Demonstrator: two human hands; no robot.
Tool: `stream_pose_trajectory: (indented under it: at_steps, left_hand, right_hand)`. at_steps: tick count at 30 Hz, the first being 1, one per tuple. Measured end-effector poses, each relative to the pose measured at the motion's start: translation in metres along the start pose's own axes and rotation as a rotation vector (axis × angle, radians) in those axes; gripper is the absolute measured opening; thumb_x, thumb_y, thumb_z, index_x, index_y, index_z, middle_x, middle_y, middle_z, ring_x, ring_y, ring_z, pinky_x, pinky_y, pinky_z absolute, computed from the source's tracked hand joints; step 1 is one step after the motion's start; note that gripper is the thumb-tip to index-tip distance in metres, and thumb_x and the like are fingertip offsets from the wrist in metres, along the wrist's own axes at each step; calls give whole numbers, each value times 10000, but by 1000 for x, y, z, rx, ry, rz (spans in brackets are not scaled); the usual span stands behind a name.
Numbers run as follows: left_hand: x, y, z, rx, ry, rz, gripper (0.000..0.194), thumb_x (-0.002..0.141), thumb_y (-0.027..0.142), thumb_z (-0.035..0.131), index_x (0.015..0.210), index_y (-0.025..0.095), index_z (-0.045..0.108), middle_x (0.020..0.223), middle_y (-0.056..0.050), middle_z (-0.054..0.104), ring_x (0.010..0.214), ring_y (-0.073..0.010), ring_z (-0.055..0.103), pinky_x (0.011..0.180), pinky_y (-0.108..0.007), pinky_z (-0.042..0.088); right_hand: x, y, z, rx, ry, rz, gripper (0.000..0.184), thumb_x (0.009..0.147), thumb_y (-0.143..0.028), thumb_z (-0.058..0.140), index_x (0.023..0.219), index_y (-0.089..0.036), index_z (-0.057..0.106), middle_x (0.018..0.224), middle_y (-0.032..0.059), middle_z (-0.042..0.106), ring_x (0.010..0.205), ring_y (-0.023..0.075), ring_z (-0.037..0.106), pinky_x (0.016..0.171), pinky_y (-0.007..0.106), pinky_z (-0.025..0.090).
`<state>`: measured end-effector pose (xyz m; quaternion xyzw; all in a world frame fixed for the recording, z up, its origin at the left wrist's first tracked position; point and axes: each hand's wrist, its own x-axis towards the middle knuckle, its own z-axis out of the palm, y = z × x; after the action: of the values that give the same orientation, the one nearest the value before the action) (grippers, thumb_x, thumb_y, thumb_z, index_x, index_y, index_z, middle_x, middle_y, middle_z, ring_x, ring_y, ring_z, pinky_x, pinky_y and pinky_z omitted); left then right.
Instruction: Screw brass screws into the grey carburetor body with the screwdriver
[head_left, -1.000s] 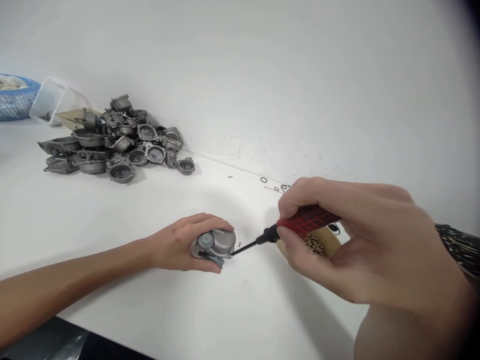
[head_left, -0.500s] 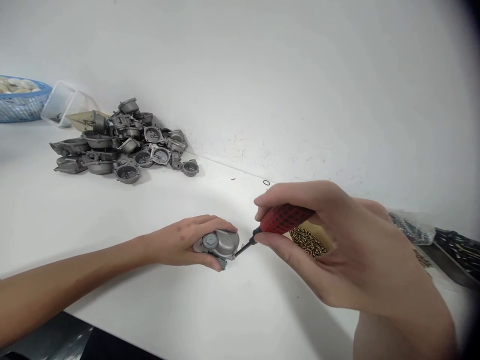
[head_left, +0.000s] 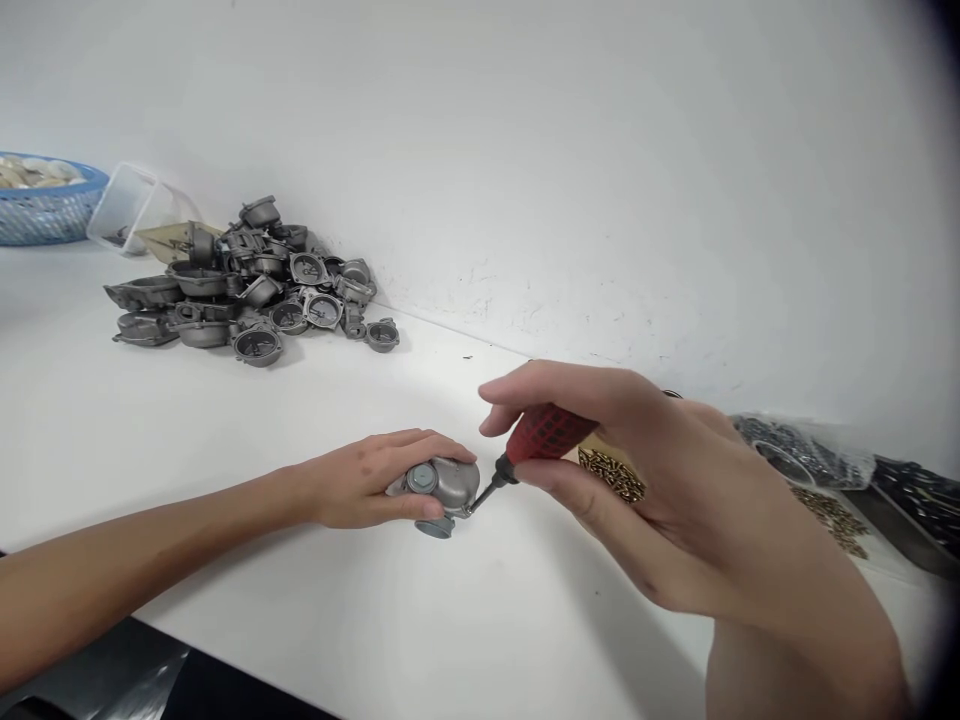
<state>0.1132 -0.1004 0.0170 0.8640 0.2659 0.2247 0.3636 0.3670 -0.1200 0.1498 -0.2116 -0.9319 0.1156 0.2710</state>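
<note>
My left hand (head_left: 367,480) grips a small grey metal housing (head_left: 444,488) and presses it onto the white table (head_left: 187,430). My right hand (head_left: 660,490) is closed around a screwdriver with a red handle (head_left: 546,434). Its black shaft tip touches the right edge of the housing. A heap of small brass screws (head_left: 611,473) lies just behind my right hand, partly hidden by it.
A pile of grey cast metal parts (head_left: 247,290) sits at the back left against the wall. Behind it lie a tipped clear plastic tub (head_left: 131,205) and a blue basket (head_left: 45,200). Trays and bags of small parts (head_left: 832,480) stand at the right.
My right hand with the screwdriver has moved left, closer to the housing. The view has shifted, so more of the trays at the right shows.
</note>
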Motion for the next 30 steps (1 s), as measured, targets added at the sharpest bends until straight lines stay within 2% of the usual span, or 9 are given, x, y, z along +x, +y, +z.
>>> stream_pose_trajectory:
  at_steps: [4,7,15,19,24,26,28,30]
  left_hand:
    - [0,2,0,-16,0,-5,443,1049,513,506,1428,286,482,1305,-64,615,1163,-246,600,979,-349,491]
    - [0,1,0,-16,2,6,414,1047,510,510,1394,284,507,1265,-59,621,1136,-241,613,954,-345,509]
    - [0,-1,1,12,10,3,468,1051,482,517,1470,291,439,1262,-73,645,1060,-229,652,932,-345,524]
    - [1,1,0,4,7,8,438,1048,469,533,1438,278,474,1280,-77,640,1130,-240,625,965,-344,504]
    - [0,0,0,-9,9,27,449,1053,457,530,1461,286,452,1402,-75,592,1254,-248,577,1051,-355,467]
    - [0,-2,0,-8,8,26,454,1052,457,531,1467,293,445,1408,-75,589,1259,-250,577,1057,-360,465]
    - [-1,-3,1,-3,7,16,464,1049,461,537,1473,301,437,1409,-74,589,1254,-251,582,1053,-362,468]
    - [-2,-3,1,3,7,13,468,1050,466,534,1476,298,436,1403,-78,594,1245,-253,589,1040,-360,477]
  right_hand:
    - [2,1,9,-68,95,1,386,978,-155,628,1334,-287,558,994,-13,738,745,109,694,704,232,588]
    - [3,2,15,-53,133,-20,357,975,-165,643,1304,-290,585,1003,3,736,738,118,687,691,243,577]
    - [5,2,14,203,37,-84,381,983,-92,474,1324,-232,568,998,45,719,776,146,672,670,290,585]
    - [4,2,6,122,46,-104,435,948,-69,527,1346,-234,584,978,34,735,769,153,693,654,288,586]
    - [2,8,0,-89,190,-116,326,914,-173,733,1218,-273,672,771,-32,699,659,123,647,619,261,558]
    - [1,9,-2,-76,156,-84,350,947,-187,673,1287,-270,645,865,-9,737,717,135,677,667,275,587]
    - [0,10,-2,8,117,-46,416,968,-136,573,1365,-256,610,1050,28,761,812,149,717,733,294,622]
    - [0,12,-1,91,141,-51,439,954,-102,578,1359,-261,632,1127,36,763,841,158,740,739,300,646]
